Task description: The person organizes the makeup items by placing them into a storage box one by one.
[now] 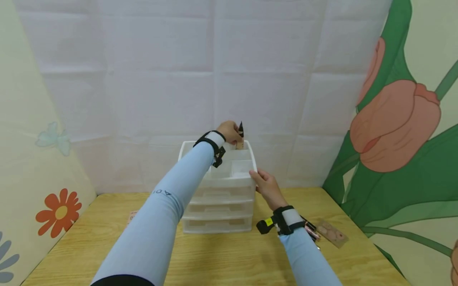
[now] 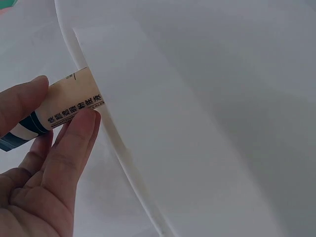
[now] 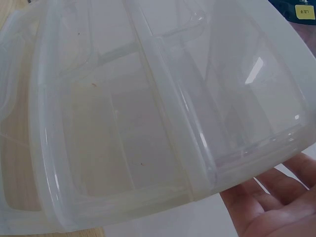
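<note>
A white plastic drawer organizer (image 1: 218,226) with an open-topped upper section stands upright on the table. At its back top edge, my left hand (image 1: 229,132) pinches a beige foundation tube (image 2: 69,98) with a dark pointed end up. The thumb lies on one side of the tube and the fingers on the other; its lower end meets the organizer's rim in the left wrist view. My right hand (image 1: 270,191) grips the organizer's right side, thumb at the front edge. In the right wrist view, that hand (image 3: 276,207) is partly hidden by the translucent wall.
Slim dark and pink cosmetic tubes (image 1: 312,231) lie on the wooden table (image 1: 214,258) beside my right wrist, partly covered by it. A flat brownish-pink case (image 1: 332,234) lies just right of them. A small pinkish item (image 1: 132,215) peeks out behind my left forearm. White cloth (image 1: 161,99) hangs behind.
</note>
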Available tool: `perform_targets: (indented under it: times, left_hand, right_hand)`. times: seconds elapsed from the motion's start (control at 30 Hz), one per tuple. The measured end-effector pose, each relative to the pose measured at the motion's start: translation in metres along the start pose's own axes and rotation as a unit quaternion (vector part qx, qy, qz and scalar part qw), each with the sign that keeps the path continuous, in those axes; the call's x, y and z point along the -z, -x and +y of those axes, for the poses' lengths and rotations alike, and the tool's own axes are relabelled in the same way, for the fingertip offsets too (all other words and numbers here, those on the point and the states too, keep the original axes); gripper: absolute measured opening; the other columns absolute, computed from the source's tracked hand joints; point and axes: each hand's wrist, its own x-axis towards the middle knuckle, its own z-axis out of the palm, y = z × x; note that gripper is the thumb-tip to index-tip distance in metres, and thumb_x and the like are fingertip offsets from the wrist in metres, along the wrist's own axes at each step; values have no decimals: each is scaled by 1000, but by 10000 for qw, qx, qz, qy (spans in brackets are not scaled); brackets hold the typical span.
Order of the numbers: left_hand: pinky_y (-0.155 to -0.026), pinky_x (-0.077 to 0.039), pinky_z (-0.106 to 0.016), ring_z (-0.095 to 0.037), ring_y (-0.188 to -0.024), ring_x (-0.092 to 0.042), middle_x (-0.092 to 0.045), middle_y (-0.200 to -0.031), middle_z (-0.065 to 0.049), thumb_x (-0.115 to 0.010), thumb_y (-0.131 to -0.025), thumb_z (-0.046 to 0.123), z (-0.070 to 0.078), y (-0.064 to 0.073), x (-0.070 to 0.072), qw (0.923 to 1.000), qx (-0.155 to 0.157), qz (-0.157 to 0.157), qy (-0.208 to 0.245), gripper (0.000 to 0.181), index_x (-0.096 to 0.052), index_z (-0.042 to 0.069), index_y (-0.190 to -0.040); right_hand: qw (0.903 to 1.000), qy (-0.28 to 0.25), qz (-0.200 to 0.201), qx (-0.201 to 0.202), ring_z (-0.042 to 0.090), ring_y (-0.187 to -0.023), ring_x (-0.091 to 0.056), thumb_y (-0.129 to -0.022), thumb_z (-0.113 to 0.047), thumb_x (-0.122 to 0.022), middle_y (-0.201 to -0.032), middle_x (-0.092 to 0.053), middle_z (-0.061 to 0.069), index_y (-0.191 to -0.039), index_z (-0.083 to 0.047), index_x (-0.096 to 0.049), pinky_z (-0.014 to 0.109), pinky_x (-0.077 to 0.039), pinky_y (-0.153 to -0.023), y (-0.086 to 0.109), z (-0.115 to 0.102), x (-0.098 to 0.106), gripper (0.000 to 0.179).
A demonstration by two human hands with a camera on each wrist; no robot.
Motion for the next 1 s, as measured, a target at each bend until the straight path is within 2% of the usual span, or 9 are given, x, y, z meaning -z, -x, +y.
perform_targets:
  times: [0.17, 0.3, 0.4, 0.53, 0.7, 0.83, 1.0]
  left_hand:
    - [-75, -59, -23, -23, -98, -68, -65, -125, -16, -77, -90, 11, -2, 0, 5, 9999, 39, -68, 128, 51, -56, -3, -134]
    - [-74, -59, -22, -22, -96, -68, -67, -121, -15, -79, -89, 14, -5, -1, 15, 9999, 89, -78, 95, 54, -56, -2, -135]
    - [-73, -59, -22, -22, -93, -67, -68, -117, -15, -79, -89, 15, -5, 4, 24, 9999, 79, -44, 67, 52, -57, -1, -134]
    - [-74, -59, -23, -27, -97, -69, -68, -117, -19, -77, -90, 11, -4, 17, 38, 9998, -56, 35, 168, 49, -57, -4, -133]
    - [-83, -59, -28, -33, -106, -69, -67, -120, -22, -74, -92, 10, -4, 40, 55, 9991, -337, 133, 205, 50, -54, -8, -135]
    - [-89, -58, -33, -34, -109, -67, -66, -122, -23, -72, -94, 10, -3, 58, 66, 9983, -541, 40, 205, 49, -52, -9, -135]
    - [-88, -59, -34, -33, -107, -67, -66, -122, -21, -73, -94, 13, -5, 78, 75, 9968, -795, -80, 14, 45, -54, -6, -130]
  right_hand:
    - [10000, 25, -3, -12, 31, -126, -53, -106, -35, -50, -145, -52, 26, -150, 1, -44, 52, -45, -109, -2, 0, -1, 57]
    - [10000, 72, -46, -9, 30, -126, -53, -106, -36, -50, -145, -51, 25, -151, 1, -43, 52, -45, -109, -3, -1, -3, 59]
    - [9999, 136, -87, 16, 30, -127, -52, -106, -39, -50, -147, -50, 25, -152, 0, -41, 52, -45, -109, -5, 0, -3, 61]
    - [9997, 185, -168, 11, 31, -129, -51, -105, -42, -49, -149, -49, 24, -154, -2, -39, 53, -44, -110, -8, 0, -1, 64]
    - [9994, 252, -229, 11, 33, -130, -49, -105, -45, -50, -150, -47, 23, -154, -3, -39, 54, -43, -110, -11, -1, 4, 66]
    - [9992, 291, -264, 24, 33, -130, -49, -105, -45, -49, -151, -47, 22, -155, -3, -38, 54, -42, -111, -11, -2, 10, 66]
    - [9992, 260, -292, -46, 33, -132, -47, -105, -45, -49, -153, -44, 22, -156, -5, -35, 55, -40, -113, -8, -1, 19, 66]
